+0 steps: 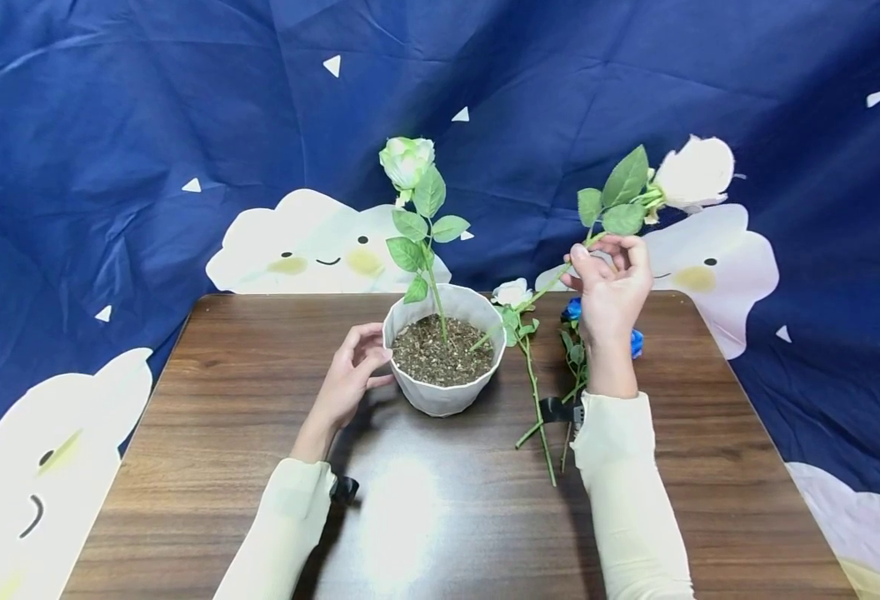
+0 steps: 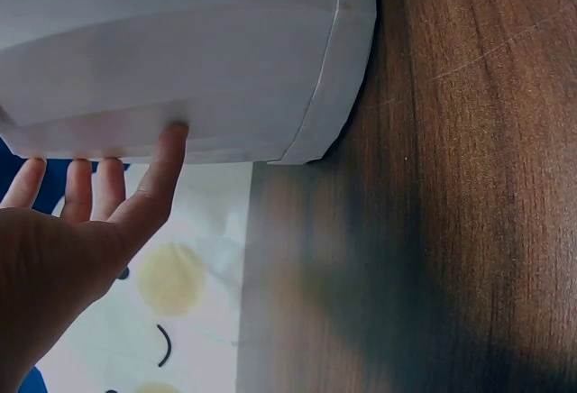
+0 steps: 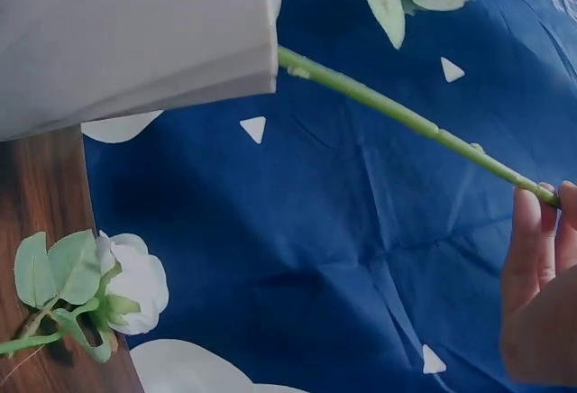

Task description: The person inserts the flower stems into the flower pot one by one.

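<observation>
A white faceted flowerpot [image 1: 443, 402] filled with brown soil [image 1: 440, 354] stands on the table. Upright in the soil is a pale green-white rose [image 1: 407, 162] on a leafy stem. My left hand [image 1: 350, 367] touches the pot's left side, its fingertips and thumb resting on the wall in the left wrist view. With my right hand [image 1: 611, 279] I pinch the green stem [image 3: 388, 105] of a large white rose [image 1: 695, 173]. That stem slants over the pot's right rim, its lower end at the soil, while the bloom leans out to the upper right.
Right of the pot lies a smaller white rose [image 1: 512, 292] with its stem toward the front. Blue roses [image 1: 572, 309] lie partly hidden behind my right forearm. The wooden table [image 1: 207, 433] ends at a blue cloth backdrop [image 1: 530, 67] with cloud prints.
</observation>
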The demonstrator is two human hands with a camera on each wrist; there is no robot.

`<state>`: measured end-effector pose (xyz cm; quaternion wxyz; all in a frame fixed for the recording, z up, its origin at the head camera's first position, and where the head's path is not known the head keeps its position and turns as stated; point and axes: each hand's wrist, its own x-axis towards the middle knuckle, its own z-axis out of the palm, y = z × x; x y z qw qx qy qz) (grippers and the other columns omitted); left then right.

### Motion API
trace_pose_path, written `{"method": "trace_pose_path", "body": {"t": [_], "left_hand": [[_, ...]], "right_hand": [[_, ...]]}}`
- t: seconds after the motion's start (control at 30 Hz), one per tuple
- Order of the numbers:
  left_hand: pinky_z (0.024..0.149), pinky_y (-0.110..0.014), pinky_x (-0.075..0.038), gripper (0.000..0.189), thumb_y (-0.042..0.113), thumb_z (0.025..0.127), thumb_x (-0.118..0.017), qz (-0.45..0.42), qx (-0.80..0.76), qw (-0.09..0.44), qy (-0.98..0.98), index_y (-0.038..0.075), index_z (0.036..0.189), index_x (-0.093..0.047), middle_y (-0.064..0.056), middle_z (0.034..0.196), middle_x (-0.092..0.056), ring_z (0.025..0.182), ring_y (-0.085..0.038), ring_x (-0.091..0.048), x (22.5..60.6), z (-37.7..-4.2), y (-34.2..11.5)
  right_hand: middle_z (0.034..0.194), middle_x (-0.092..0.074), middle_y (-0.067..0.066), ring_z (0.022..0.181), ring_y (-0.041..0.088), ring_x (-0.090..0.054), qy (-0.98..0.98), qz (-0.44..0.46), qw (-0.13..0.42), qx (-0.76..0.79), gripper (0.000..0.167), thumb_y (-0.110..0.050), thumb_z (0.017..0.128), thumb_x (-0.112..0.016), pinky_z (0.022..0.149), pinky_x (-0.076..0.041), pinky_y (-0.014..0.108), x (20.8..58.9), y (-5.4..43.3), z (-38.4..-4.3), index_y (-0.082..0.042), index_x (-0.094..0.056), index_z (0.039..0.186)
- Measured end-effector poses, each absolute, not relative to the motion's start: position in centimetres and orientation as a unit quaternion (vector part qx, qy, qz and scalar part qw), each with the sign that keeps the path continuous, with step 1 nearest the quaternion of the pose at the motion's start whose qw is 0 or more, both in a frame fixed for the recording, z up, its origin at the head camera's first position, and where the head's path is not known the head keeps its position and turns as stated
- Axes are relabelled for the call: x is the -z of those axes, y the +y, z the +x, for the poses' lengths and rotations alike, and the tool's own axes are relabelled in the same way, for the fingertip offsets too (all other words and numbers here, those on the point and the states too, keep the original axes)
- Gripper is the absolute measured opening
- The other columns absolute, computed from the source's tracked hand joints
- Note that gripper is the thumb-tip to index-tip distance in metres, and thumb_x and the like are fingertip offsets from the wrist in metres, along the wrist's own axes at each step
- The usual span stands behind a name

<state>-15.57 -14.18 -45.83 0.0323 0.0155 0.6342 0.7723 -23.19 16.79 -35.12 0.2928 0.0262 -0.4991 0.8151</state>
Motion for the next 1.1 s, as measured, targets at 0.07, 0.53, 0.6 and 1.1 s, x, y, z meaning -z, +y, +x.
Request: {"method": "trace_pose_path", "body": {"t": [0.07, 0.53, 0.6, 1.1], "left_hand": [[0.089, -0.057, -0.057, 0.048, 0.001, 0.095, -0.059, 0.016, -0.772, 0.032, 0.634, 0.001, 0.141, -0.044, -0.027, 0.132, -0.049, 0.107, -0.023, -0.059, 45.8, -15.6, -14.2], [0.089, -0.058, -0.056, 0.049, 0.001, 0.095, -0.059, 0.018, -0.776, 0.035, 0.629, 0.001, 0.141, -0.044, -0.026, 0.132, -0.049, 0.106, -0.022, -0.059, 45.9, -15.6, -14.2], [0.089, -0.057, -0.056, 0.049, 0.001, 0.095, -0.059, 0.017, -0.775, 0.035, 0.630, 0.001, 0.141, -0.044, -0.026, 0.132, -0.049, 0.106, -0.022, -0.059, 45.9, -15.6, -14.2], [0.089, -0.055, -0.057, 0.048, 0.001, 0.095, -0.059, 0.020, -0.773, 0.034, 0.633, 0.000, 0.141, -0.044, -0.027, 0.132, -0.049, 0.105, -0.022, -0.060, 45.9, -15.6, -14.2]], "right_hand": [[0.092, -0.055, 0.014, 0.066, 0.020, -0.068, -0.516, 0.040, 0.299, -0.802, 0.032, 0.019, 0.083, -0.070, 0.051, -0.059, 0.025, 35.1, 16.3, -23.2, -0.007, -0.057, 0.098], [0.088, -0.060, 0.004, 0.070, 0.013, -0.066, -0.600, 0.125, 0.342, -0.712, 0.023, 0.016, 0.082, -0.071, 0.055, -0.058, 0.024, 35.1, 13.6, -23.5, 0.002, -0.057, 0.094], [0.087, -0.060, 0.002, 0.071, 0.013, -0.065, -0.614, 0.135, 0.337, -0.701, 0.021, 0.016, 0.082, -0.071, 0.056, -0.058, 0.023, 35.2, 13.3, -23.7, 0.006, -0.057, 0.094], [0.092, -0.060, 0.000, 0.072, 0.009, -0.066, -0.687, 0.162, 0.249, -0.663, 0.025, 0.012, 0.087, -0.071, 0.061, -0.060, 0.025, 36.2, 11.7, -25.2, 0.014, -0.055, 0.107]]}}
